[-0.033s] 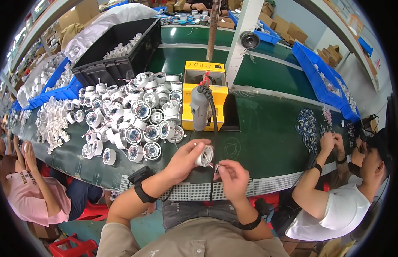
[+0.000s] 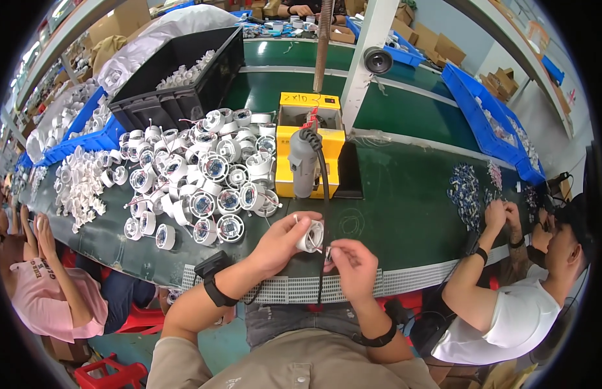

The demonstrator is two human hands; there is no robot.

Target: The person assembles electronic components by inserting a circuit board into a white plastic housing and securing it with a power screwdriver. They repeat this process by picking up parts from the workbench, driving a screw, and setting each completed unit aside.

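Note:
My left hand (image 2: 280,245) is closed round a white round plastic housing (image 2: 312,237), held above the near edge of the green work surface. Thin wires come out of the housing's open side toward my right hand (image 2: 356,267). The fingertips of that hand pinch a small part (image 2: 327,255) by the wire ends; its kind is too small to make out. A black cable (image 2: 325,194) hangs in front of the housing and runs down between my hands. It comes from a grey hanging tool (image 2: 302,167) in front of a yellow box-shaped device (image 2: 327,144).
Left of my hands lies a heap of white housings with circuit boards (image 2: 203,175), beside small white plastic parts (image 2: 79,188). Behind stand a black crate (image 2: 184,97) and a blue tray (image 2: 87,139). At right, a co-worker's hands (image 2: 502,212) are near small blue parts (image 2: 465,194).
My right hand has risen very slightly, still pinching the small part. The left hand and the housing have hardly moved.

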